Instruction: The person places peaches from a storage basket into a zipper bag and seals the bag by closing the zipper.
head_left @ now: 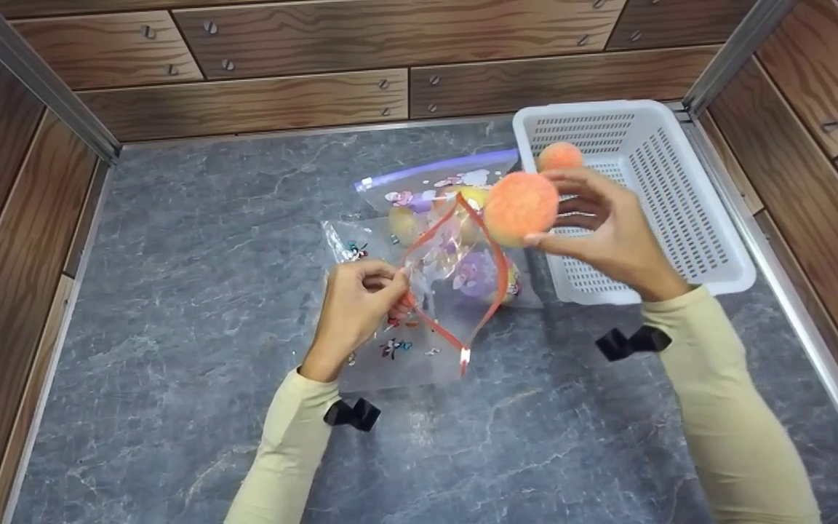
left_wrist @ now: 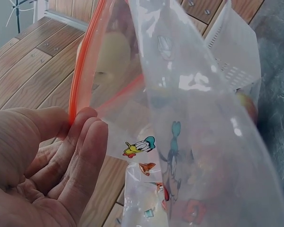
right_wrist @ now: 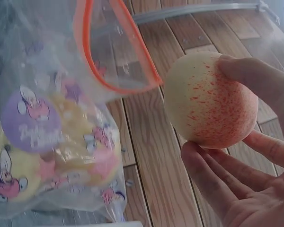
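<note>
My right hand (head_left: 612,236) holds a round peach (head_left: 521,207), orange-red on top and pale yellow below, beside the mouth of a clear zip bag. In the right wrist view the peach (right_wrist: 210,101) shows red speckles, with thumb and fingers around it. My left hand (head_left: 361,302) pinches the orange zip edge of the clear bag (head_left: 397,364), whose mouth gapes toward the peach. Cartoon figures are printed on this bag (left_wrist: 194,137). Behind it lies a second bag with a purple zip (head_left: 437,171), holding several yellowish round fruits seen through its plastic (right_wrist: 19,175).
A white perforated basket (head_left: 735,269) stands to the right, with another peach (head_left: 561,156) at its left end. Wood-patterned walls (head_left: 302,44) with metal edging enclose the grey marbled tabletop (head_left: 193,291) at the back and sides.
</note>
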Demonstrator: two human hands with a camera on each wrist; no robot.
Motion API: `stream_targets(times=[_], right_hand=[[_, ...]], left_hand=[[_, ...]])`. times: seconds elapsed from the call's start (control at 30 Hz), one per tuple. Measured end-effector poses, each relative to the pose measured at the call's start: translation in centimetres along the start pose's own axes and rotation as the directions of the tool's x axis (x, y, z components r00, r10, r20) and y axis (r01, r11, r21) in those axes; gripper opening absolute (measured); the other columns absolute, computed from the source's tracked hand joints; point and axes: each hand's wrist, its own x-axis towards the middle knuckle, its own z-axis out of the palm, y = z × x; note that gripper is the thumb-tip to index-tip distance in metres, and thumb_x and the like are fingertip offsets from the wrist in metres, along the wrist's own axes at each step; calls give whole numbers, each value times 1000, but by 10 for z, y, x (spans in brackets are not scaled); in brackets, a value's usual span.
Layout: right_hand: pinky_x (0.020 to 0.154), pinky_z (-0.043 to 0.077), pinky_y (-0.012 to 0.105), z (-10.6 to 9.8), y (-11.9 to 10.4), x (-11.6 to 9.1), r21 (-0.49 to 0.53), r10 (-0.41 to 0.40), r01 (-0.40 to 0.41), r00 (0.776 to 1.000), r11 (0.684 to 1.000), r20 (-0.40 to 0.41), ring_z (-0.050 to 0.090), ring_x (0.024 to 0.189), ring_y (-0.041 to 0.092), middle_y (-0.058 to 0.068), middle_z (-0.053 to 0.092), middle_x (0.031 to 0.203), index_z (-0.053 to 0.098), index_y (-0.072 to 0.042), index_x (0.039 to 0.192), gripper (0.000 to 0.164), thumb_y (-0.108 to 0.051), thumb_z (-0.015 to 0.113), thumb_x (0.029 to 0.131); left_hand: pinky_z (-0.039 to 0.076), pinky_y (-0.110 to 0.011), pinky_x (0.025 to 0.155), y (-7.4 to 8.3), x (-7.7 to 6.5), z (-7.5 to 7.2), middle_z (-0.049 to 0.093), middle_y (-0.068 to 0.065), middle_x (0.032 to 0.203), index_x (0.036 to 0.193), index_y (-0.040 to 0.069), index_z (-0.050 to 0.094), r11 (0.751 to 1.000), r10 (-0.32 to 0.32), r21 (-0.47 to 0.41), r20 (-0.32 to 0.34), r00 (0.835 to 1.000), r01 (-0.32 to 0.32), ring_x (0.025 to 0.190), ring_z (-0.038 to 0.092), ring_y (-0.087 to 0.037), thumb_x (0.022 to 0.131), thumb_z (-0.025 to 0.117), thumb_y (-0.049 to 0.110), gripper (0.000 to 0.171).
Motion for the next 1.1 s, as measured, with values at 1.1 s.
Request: stream_targets(times=[1.1], right_hand=[[64, 62, 24, -14, 23, 17, -85, 54, -67, 987, 994, -149, 70, 76, 19, 14, 72, 108, 65, 7, 123, 32, 9, 68, 90]], left_hand=[[64, -37, 53, 5, -5, -4, 71, -16, 69, 83, -12, 70, 998, 22, -57, -6, 1000, -22, 54, 69, -22, 96, 63, -1, 18]])
